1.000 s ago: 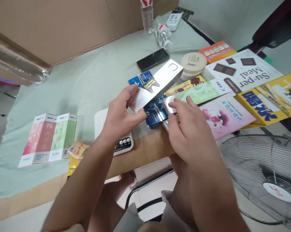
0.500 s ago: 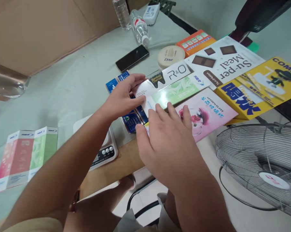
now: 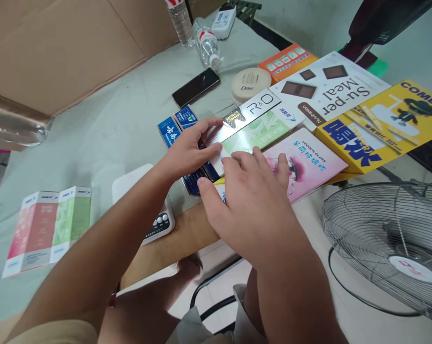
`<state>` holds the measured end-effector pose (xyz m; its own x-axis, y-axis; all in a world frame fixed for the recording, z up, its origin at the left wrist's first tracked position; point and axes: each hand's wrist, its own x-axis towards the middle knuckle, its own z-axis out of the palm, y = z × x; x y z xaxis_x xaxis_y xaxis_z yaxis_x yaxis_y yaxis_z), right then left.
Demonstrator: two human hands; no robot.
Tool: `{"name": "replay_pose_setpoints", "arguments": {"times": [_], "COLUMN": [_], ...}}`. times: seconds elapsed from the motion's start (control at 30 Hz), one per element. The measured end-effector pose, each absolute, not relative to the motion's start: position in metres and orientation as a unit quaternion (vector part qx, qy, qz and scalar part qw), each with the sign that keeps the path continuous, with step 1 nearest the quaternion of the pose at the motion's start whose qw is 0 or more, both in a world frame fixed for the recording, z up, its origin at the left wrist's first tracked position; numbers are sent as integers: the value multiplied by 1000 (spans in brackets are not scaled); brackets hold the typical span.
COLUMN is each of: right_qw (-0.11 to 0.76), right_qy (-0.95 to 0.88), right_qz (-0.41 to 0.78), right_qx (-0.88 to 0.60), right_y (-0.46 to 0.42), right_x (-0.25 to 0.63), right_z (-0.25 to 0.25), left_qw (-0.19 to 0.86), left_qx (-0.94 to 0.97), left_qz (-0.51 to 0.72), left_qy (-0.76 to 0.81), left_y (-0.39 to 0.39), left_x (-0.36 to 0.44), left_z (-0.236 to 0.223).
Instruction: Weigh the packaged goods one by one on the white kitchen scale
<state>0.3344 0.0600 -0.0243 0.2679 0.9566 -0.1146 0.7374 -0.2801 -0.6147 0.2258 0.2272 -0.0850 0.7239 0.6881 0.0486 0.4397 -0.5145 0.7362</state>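
1 R&O box (image 3: pixel 245 116) points lengthwise toward upper right.

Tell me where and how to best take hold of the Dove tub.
I'd probably pinch the Dove tub around its rounded wall, coming from above on the side toward the phone: it sits flat, round top up, and the R&O box, Su-per Meal box and orange box crowd its front and right.

- Moderate, fairly even light on the table (image 3: pixel 123 112).
- Pale glare on the green box (image 3: pixel 261 134), toward the table's near edge.
- Soft shadow beside the scale (image 3: pixel 130 184).
- Wide-angle stretching across the fan (image 3: pixel 413 268), past the table's right edge.
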Motion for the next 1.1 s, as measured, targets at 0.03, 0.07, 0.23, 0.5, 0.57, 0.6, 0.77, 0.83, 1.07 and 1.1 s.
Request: {"name": "replay_pose_setpoints", "arguments": {"times": [0.03,0.07,0.23,0.5,0.57,0.6,0.77,0.83,1.07,1.1], "right_qw": [234,242,338,397,392,385,304,248,110,105], "right_qy": [-555,-555,-559,-612,-636,-649,-706,-731,-767,-769], "right_qz": [238,234,180,214,227,231,260,287,332,329], "right_qx": [-762,-760,-736,-650,-624,-615,-584,-568,-538,-538], "right_y": [59,58,57,54,52,52,52,52,59,60], "right_x": [334,333,327,300,284,274,214,189,133,130], "right_z": [-25,-26,-23,-16,-18,-19,-27,-32,-57,-60], "left_qw": [364,361,284,76,59,58,146,170,232,231], "left_qx": [856,858,844,767,748,729,654,657,673,671], "left_qz": [168,169,302,442,431,430,308,251,84,76], "left_qy": [327,325,341,459,502,530,675,690,697,701], "left_y": [228,229,218,119,103,98,81,74,65,65], "left_x": [227,227,207,69,33,18,-31,-40,-52,-53], "left_z": [-86,-86,-72,-33,-38,-42,-60,-61,-67,-70]}}
